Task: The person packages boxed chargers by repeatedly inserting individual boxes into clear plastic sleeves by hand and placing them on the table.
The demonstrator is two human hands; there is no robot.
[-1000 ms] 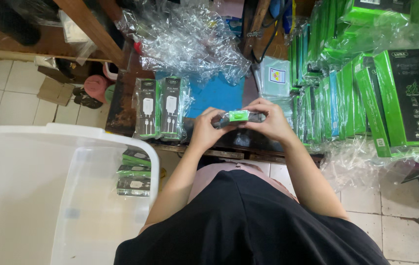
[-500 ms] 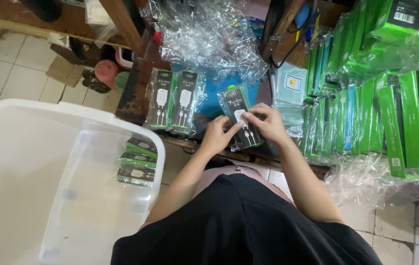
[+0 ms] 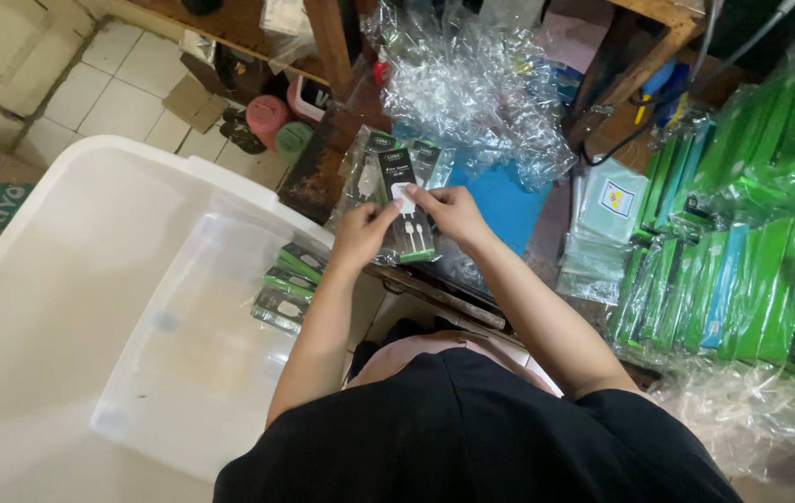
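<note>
Both hands pinch one flat black-and-green boxed charger pack in clear wrap — left hand at its left edge, right hand at its upper right — long axis running away from the body.

white plastic tub, crumpled clear wrappers, green boxes stacked beside
</note>
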